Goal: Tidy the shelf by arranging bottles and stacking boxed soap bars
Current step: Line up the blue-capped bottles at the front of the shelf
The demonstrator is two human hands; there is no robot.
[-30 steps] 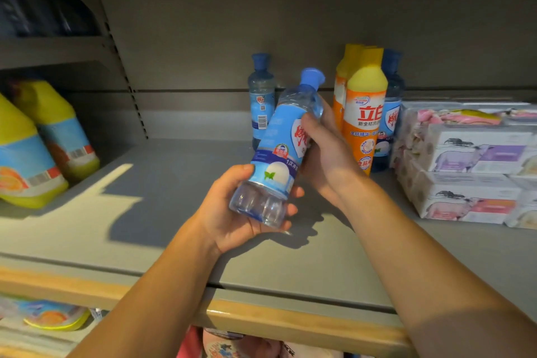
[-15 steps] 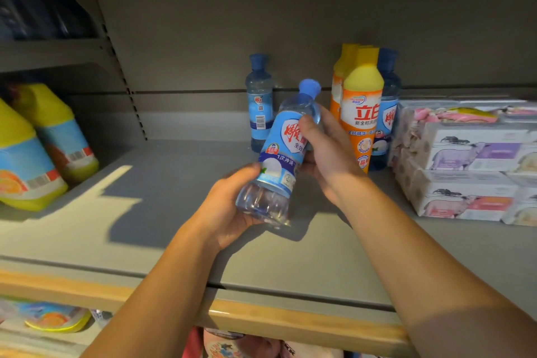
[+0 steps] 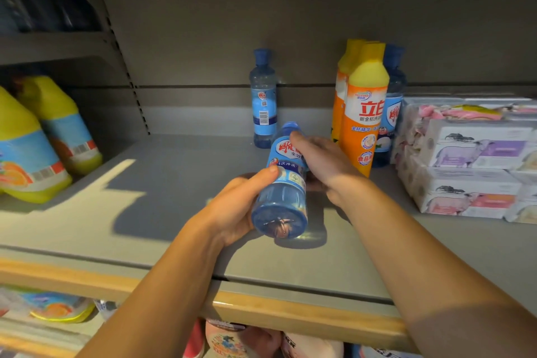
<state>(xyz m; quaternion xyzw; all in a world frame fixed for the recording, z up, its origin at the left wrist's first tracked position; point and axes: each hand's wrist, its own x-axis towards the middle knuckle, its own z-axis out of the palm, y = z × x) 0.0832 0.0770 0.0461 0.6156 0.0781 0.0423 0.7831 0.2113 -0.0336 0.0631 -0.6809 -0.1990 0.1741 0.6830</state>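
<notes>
Since a moment ago the blue bottle (image 3: 286,180) has tipped over much more, so now its round bottom faces the camera and its cap points away toward the back wall. Both hands have gone lower with it, down close to the gray shelf (image 3: 162,183). The left hand (image 3: 235,206) holds the bottle's lower part, with the thumb curled over the label and the fingers wrapped under. The right hand (image 3: 322,163) holds the top part near the cap, its fingers bent around the far side. Just past the right hand's fingertips stands another blue bottle (image 3: 263,99), upright by the wall. Right beside the right hand, on its outer side, stand two orange bottles with yellow tops (image 3: 363,107), and one more blue-capped bottle (image 3: 392,102) is behind them. Farther out on that side sit the stacked soap boxes (image 3: 470,166). Far off past the left hand are big yellow jugs (image 3: 37,136).
</notes>
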